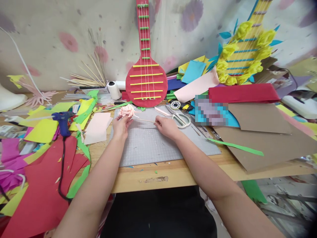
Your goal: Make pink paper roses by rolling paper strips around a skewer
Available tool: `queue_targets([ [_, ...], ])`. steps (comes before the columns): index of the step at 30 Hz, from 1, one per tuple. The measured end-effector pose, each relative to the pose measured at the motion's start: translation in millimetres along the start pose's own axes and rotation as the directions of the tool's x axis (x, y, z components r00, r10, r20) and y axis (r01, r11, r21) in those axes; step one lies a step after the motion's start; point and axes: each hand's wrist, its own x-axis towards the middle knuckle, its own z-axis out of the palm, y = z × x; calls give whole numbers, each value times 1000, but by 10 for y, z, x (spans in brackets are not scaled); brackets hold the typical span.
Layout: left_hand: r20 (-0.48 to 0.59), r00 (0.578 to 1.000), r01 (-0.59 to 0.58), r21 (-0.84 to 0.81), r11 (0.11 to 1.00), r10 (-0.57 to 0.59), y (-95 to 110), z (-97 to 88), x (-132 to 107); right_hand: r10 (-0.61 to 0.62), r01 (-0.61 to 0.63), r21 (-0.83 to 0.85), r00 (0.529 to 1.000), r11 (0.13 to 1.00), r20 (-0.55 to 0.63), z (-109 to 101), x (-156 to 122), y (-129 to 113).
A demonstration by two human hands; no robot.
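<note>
A pale pink paper flower (pixel 126 110) sits between the fingers of my left hand (pixel 121 125), above the cutting mat's upper left. My right hand (pixel 165 126) pinches the other end of a thin wooden stick (pixel 146 120), which runs level from the flower. How the stick joins the flower is hidden by petals and fingers. Beneath both hands lies the grey cutting mat (pixel 153 145) with its grid. Just right of my right hand rest scissors (pixel 182 120) with pale green handles. Cut pale pink paper pieces (pixel 97 128) lie left of my left hand.
A red paper lute (pixel 146 82) leans upright behind the mat. A yellow one (pixel 244 56) with paper flowers stands back right. A blue glue gun (pixel 63 124) lies left among coloured scraps. Brown cardboard (pixel 267 145) covers the right side; bamboo sticks (pixel 91 77) stand back left.
</note>
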Motion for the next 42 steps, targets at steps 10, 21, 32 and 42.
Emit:
queue_targets([
  [10, 326, 932, 52, 310, 949, -157, -85, 45, -126, 182, -148, 697, 983, 701, 26, 25, 102, 62],
  [21, 381, 903, 62, 341, 938, -198, -136, 89, -174, 125, -394, 848, 919, 355, 375, -78, 41, -31],
  [32, 373, 880, 200, 272, 941, -294, -187, 129, -211, -17, -393, 898, 914, 198, 404, -57, 45, -13],
  [42, 448, 816, 233, 324, 917, -366, -130, 99, -289, 169, -345, 901, 936, 264, 308, -39, 53, -56],
])
